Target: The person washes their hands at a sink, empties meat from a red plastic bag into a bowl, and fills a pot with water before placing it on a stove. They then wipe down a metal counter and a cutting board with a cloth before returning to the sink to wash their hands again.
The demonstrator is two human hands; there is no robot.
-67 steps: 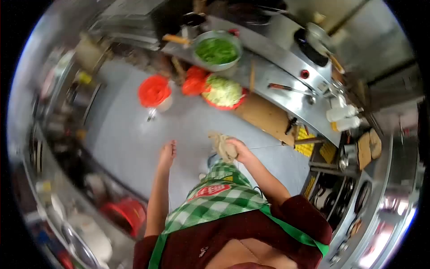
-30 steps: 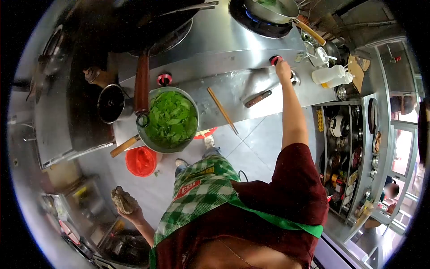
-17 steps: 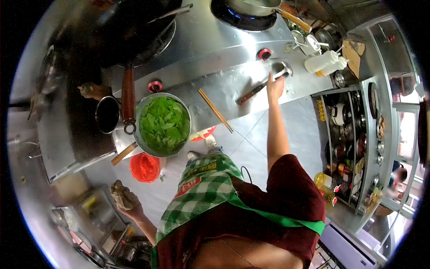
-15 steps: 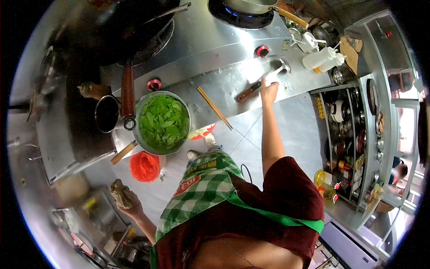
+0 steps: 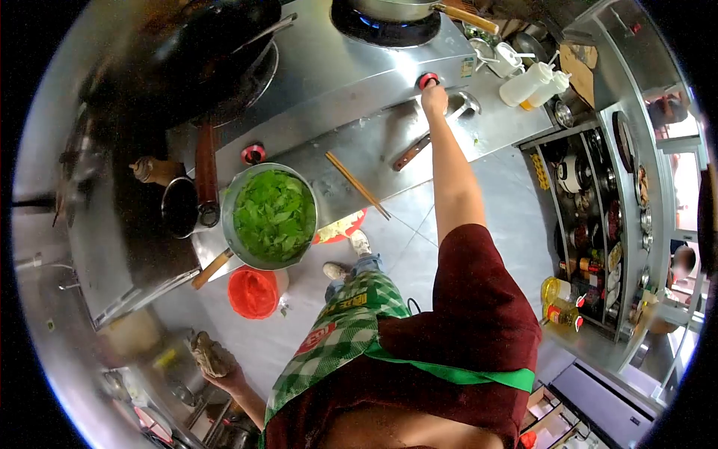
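My right hand (image 5: pixel 434 99) reaches to the front of the stove, its fingers closed around a red control knob (image 5: pixel 428 78). Just beneath that hand, a ladle with a wooden handle (image 5: pixel 411 154) lies on the steel ledge. Low on the left, my left hand (image 5: pixel 235 380) grips a crumpled, dirty-looking cloth (image 5: pixel 212 355) away from the counter. A saucepan (image 5: pixel 309 251) full of green leaves (image 5: pixel 274 213) stands on the ledge, its wooden handle pointing toward the lower left. To its right rests a pair of chopsticks (image 5: pixel 357 185), their tips past the ledge's edge.
A pan (image 5: pixel 396 9) sits over a burner (image 5: pixel 385 34) with a blue flame. The dark wok (image 5: pixel 198 56) is at the upper left. Squeeze bottles (image 5: pixel 526 84) stand at the right end. A red-lined bucket (image 5: pixel 253 292) is on the floor, and shelves (image 5: pixel 591 209) stand at right.
My right hand has left the ladle, which stays on the ledge, and moved up to the red knob. My left hand still holds the cloth. The view has shifted slightly.
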